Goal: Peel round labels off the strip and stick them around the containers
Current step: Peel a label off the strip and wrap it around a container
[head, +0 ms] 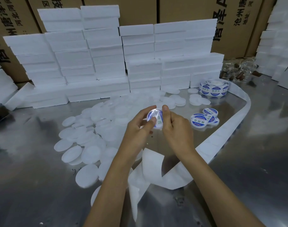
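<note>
Head view: we are looking down at two hands meeting over a steel bench. Our left hand is curling round a round container, fingertips on its far rim and thumb pressing on the blue-and-white label lying across its face. Our right hand is gripping the same container from the other side, thumb up at the rim and fingers folded beneath. We are holding it tilted toward us, above the bench.

A long white strip is running from the label roll at the back right, curving along the right side and twisting into loose folds under our forearms (this near part looks bare).

Three labelled containers are sitting together just right of our hands. Plain white containers are lying scattered in a heap across the left and centre. Behind them, foam blocks are standing stacked against cardboard boxes.
</note>
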The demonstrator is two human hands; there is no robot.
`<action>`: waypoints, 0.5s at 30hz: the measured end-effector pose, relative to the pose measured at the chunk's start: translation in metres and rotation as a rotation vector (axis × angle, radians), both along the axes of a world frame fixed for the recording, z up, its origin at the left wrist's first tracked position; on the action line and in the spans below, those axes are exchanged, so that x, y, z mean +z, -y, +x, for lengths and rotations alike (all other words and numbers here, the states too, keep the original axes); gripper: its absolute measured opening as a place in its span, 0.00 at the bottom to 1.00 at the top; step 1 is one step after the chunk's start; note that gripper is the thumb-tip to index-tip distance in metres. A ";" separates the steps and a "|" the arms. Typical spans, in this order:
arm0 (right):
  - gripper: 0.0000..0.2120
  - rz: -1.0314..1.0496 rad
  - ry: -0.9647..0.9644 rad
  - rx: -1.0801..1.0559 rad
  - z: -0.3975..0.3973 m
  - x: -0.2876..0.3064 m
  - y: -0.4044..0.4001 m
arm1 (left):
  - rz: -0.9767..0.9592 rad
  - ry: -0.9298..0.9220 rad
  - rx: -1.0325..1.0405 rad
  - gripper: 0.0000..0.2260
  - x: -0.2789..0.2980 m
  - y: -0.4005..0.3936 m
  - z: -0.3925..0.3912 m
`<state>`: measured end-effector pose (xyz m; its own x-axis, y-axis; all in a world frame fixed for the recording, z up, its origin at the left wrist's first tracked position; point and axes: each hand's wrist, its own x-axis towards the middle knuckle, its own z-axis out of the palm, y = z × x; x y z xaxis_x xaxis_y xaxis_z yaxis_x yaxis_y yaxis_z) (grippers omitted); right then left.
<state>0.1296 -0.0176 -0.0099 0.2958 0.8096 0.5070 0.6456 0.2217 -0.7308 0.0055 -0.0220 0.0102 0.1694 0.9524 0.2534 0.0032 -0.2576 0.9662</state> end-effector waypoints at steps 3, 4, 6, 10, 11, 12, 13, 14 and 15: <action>0.22 -0.020 -0.082 0.088 0.005 -0.001 0.000 | 0.043 0.016 0.097 0.12 -0.001 0.000 -0.004; 0.23 -0.045 -0.127 0.123 0.005 -0.001 -0.001 | 0.033 0.054 0.128 0.12 -0.001 0.000 -0.004; 0.26 -0.083 -0.159 0.191 0.006 -0.002 -0.001 | 0.003 0.133 0.179 0.13 0.000 0.000 -0.005; 0.24 -0.105 -0.066 0.282 0.002 -0.002 0.003 | -0.048 0.280 0.195 0.12 -0.002 -0.001 -0.007; 0.23 -0.101 -0.058 0.288 0.002 -0.002 0.003 | -0.047 0.283 0.202 0.11 -0.002 -0.001 -0.007; 0.21 -0.100 -0.056 0.293 0.002 -0.001 0.004 | -0.044 0.285 0.205 0.10 -0.002 -0.001 -0.007; 0.21 -0.104 -0.061 0.299 0.003 -0.001 0.004 | -0.040 0.289 0.205 0.10 -0.003 -0.001 -0.007; 0.20 -0.110 -0.071 0.306 0.003 0.000 0.004 | -0.037 0.293 0.203 0.10 -0.003 -0.001 -0.006; 0.20 -0.116 -0.084 0.314 0.004 0.000 0.005 | -0.037 0.295 0.201 0.10 -0.004 -0.001 -0.005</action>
<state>0.1337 -0.0225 -0.0096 0.0597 0.9186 0.3906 0.4952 0.3125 -0.8107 0.0001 -0.0209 0.0065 -0.0980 0.9686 0.2283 -0.2299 -0.2453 0.9418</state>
